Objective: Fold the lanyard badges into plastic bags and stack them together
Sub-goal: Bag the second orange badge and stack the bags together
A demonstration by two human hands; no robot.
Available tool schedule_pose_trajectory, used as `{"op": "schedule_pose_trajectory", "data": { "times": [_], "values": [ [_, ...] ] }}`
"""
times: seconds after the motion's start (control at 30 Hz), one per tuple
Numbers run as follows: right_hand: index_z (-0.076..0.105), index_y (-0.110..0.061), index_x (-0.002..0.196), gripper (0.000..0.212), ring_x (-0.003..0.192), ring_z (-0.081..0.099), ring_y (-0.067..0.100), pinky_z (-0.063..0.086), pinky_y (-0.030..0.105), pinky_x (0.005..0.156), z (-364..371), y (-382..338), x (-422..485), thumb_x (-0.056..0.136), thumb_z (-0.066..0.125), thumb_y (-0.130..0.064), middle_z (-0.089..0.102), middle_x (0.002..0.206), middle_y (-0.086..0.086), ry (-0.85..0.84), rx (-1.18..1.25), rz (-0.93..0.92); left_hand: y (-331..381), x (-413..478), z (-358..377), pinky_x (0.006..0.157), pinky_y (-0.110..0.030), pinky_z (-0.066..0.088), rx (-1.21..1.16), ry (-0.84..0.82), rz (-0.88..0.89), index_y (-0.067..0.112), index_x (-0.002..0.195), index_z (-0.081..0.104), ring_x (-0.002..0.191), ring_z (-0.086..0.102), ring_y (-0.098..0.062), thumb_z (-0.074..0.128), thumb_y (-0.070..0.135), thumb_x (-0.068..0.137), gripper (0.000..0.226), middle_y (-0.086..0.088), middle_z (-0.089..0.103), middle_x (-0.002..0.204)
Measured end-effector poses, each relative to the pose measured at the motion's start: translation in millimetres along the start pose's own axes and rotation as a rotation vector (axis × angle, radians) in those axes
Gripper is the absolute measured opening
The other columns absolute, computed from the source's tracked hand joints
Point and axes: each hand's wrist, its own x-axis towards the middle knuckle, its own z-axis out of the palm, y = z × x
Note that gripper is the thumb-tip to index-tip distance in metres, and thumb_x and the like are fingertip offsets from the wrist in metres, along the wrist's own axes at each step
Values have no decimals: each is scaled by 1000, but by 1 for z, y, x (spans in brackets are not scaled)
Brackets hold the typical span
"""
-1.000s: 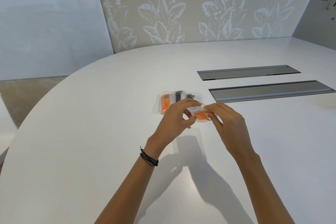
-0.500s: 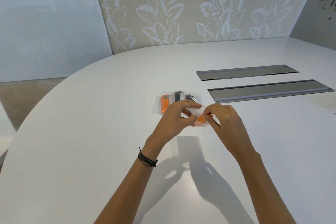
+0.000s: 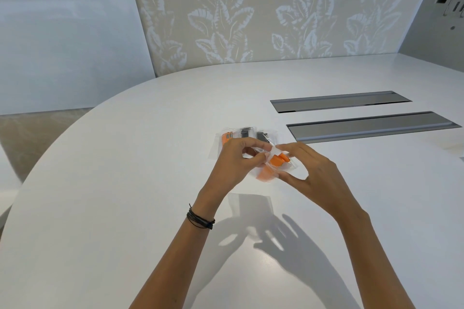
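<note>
Both of my hands hold one clear plastic bag (image 3: pixel 272 170) with a folded orange lanyard (image 3: pixel 270 168) inside it, a little above the white table (image 3: pixel 125 183). My left hand (image 3: pixel 236 160) pinches the bag's top left edge. From the right, my right hand (image 3: pixel 311 170) grips the bag between thumb and fingers. Behind my hands, several filled bags (image 3: pixel 247 134) lie side by side on the table, one with an orange lanyard and others with dark ones, partly hidden by my left hand.
Two long grey recessed slots (image 3: pixel 339 101) (image 3: pixel 371 125) are set into the table to the right and behind my hands. A leaf-patterned wall panel (image 3: pixel 251 15) stands beyond the table's far edge. The table's curved edge runs along the left.
My hands have shifted slightly on the bag. The orange lanyard now shows more and hangs lower in the bag, and my right hand's fingers have spread apart.
</note>
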Motion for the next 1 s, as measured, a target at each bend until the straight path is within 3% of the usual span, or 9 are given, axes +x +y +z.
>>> {"op": "schedule_pose_trajectory", "data": {
  "times": [0.1, 0.27, 0.4, 0.47, 0.6, 0.7, 0.8, 0.87, 1.0],
  "values": [
    [51, -26, 125, 48, 91, 62, 12, 48, 24, 68, 5, 1, -2, 81, 68, -38, 64, 112, -10, -32, -18, 80, 2, 0, -1, 67, -12, 51, -29, -7, -2, 8, 94, 75, 71, 69, -14, 65, 2, 84, 15, 17, 69, 75],
    [59, -25, 108, 24, 76, 56, 9, 45, 25, 65, 9, -2, 0, 85, 64, -31, 56, 86, -21, -31, 35, 135, 3, -1, -1, 65, -13, 53, -80, -8, 16, 4, 90, 74, 69, 66, -8, 62, -3, 85, 15, 12, 70, 74],
    [62, -21, 99, 14, 73, 57, 15, 52, 38, 68, 10, -3, 3, 86, 64, -23, 67, 85, -9, -31, 103, 152, 5, 0, -3, 65, -19, 56, -100, 3, 39, 3, 91, 72, 65, 63, -7, 57, -7, 86, 19, 5, 68, 77],
    [64, -19, 96, 12, 70, 57, 17, 52, 40, 66, 11, -3, 3, 85, 66, -20, 68, 84, -6, -3, 124, 151, 6, -1, -4, 57, -16, 52, -109, 10, 47, 5, 92, 71, 61, 59, -4, 58, -4, 87, 16, 4, 68, 77],
    [67, -13, 92, 9, 64, 52, 8, 55, 37, 59, 12, -2, 4, 84, 68, -15, 62, 75, -16, 63, 194, 158, 6, 0, -8, 52, -9, 34, -1, 94, 126, 13, 87, 72, 57, 48, 2, 61, 12, 90, 11, 22, 66, 73],
    [68, -13, 91, 9, 68, 53, 6, 55, 27, 54, 11, 0, 4, 82, 68, -12, 58, 72, -24, 111, 321, 203, 3, 1, -12, 56, -10, 33, 81, 114, 140, 28, 85, 69, 58, 43, -1, 66, 22, 88, 8, 28, 64, 79],
    [68, -15, 89, 10, 68, 56, 7, 51, 13, 49, 9, -2, 5, 81, 69, -9, 61, 73, -21, 165, 447, 228, -4, 3, -18, 66, -6, 37, 153, 27, 130, 30, 93, 63, 77, 48, 5, 70, 24, 84, 13, 20, 61, 96],
    [67, -23, 86, 18, 66, 59, 11, 51, 13, 49, 8, -4, 6, 80, 70, -7, 64, 70, -20, 181, 521, 260, -10, 4, -21, 74, -8, 38, 155, -98, 40, 28, 102, 60, 91, 51, 6, 71, 29, 83, 22, 20, 59, 99],
    [66, -36, 81, 29, 62, 64, 14, 53, 19, 47, 6, -8, 8, 78, 72, -8, 69, 70, -14, 203, 632, 303, -17, 3, -25, 79, -25, 45, 169, -278, -143, 33, 99, 61, 83, 57, -3, 73, 37, 79, 24, 12, 60, 92]
  ]
}}
